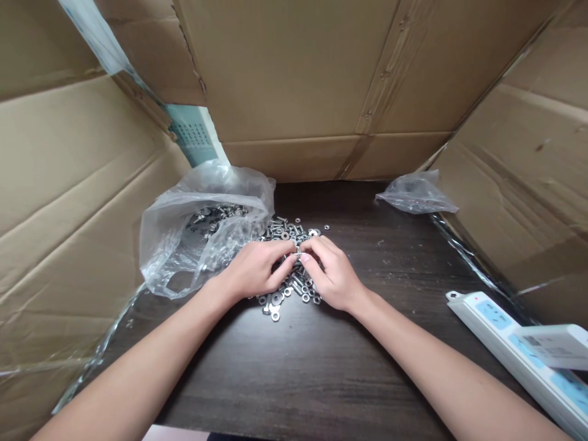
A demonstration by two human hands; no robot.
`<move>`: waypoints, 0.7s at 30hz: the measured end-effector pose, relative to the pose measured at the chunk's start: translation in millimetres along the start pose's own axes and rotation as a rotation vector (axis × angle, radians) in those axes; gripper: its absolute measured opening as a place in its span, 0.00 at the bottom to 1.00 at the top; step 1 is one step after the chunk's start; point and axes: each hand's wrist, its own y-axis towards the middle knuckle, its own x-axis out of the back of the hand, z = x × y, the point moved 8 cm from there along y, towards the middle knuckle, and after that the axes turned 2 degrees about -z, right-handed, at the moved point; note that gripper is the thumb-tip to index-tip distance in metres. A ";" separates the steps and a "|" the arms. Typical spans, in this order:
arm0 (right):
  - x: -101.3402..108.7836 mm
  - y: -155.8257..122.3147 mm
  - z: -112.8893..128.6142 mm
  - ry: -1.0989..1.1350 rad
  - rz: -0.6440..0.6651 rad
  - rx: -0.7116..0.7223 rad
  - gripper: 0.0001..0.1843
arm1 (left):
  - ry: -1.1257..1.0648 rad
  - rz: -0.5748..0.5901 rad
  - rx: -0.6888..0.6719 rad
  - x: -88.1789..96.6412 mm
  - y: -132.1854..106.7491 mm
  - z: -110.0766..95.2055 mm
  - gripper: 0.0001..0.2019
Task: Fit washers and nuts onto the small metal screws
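Over a loose pile of bolts, nuts and washers (299, 288), my left hand (255, 266) and my right hand (333, 275) meet fingertip to fingertip. Both pinch a small shiny metal fastener (298, 253) between thumb and forefinger. It looks slim like a bolt, but the fingers cover most of it. Part of the pile lies hidden beneath the hands. Just behind my left hand stands a clear plastic bag (169, 223), its mouth gaping, with many bolts (220, 214) inside.
Cardboard walls (294, 79) enclose the dark wooden table (285, 380) at the back and both sides. A second clear bag (416, 193) lies at the back right. Along the right edge runs a white power strip (487, 334) with a white plug-in adapter (555, 346).
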 end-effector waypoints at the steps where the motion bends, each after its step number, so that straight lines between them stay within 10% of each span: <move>1: 0.3 -0.3 0.9 -0.004 -0.001 0.002 0.05 | 0.000 -0.003 0.002 0.6 0.0 0.3 0.12; 21: -2.4 0.4 5.5 -0.027 0.020 0.051 0.08 | 0.053 0.009 -0.029 -0.5 -0.6 -1.6 0.11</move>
